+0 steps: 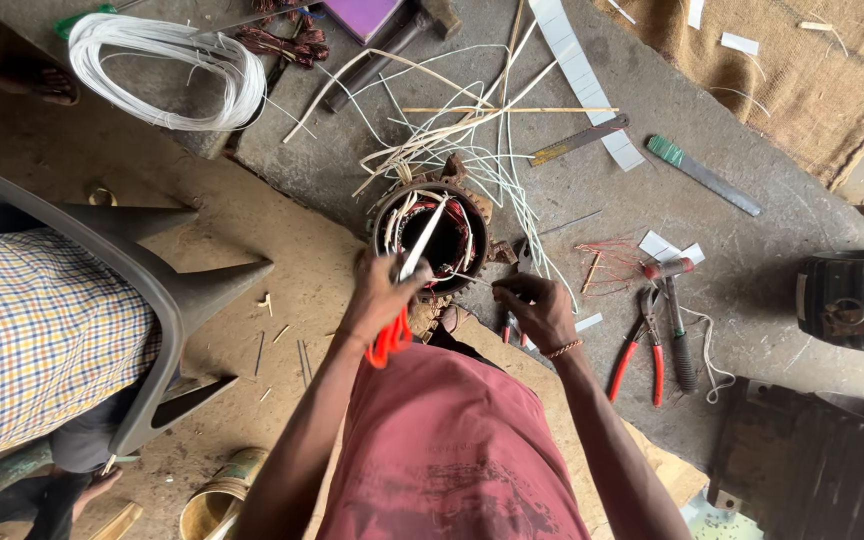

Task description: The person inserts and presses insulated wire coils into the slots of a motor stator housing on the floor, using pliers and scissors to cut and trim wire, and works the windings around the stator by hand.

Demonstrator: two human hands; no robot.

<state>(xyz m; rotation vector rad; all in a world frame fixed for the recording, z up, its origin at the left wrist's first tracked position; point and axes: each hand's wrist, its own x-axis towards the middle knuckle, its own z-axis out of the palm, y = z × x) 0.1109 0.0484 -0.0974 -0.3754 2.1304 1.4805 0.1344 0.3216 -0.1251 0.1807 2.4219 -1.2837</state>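
Down on the concrete floor (pixel 352 170), which carries everything here, a person in a checked shirt (pixel 22 330) sits on a grey plastic chair (pixel 167 290) to one side, and a burlap sack (pixel 802 80) lies at the far edge. Nearer the middle stands the motor stator (pixel 432 235), a round rusty housing with copper windings and a spray of white insulation sleeves (pixel 452 140) rising out of its bore. A coil of white tubing (pixel 167 65) lies well apart from it, and beside the stator lie a flat file (pixel 702 175), red-handled pliers (pixel 637 350) and a small hammer (pixel 674 300). The left hand (pixel 382 295) is wrapped shut on orange-handled scissors (pixel 402 300), blade tip pointing into the bore. The right hand (pixel 542 305) has its fingers (pixel 510 292) pinched together on a thin white strand (pixel 472 279) running toward the stator's rim. To do this well, I judge the strand should be kept taut and the blades brought close to it only, clear of the copper enamel, cutting squarely.
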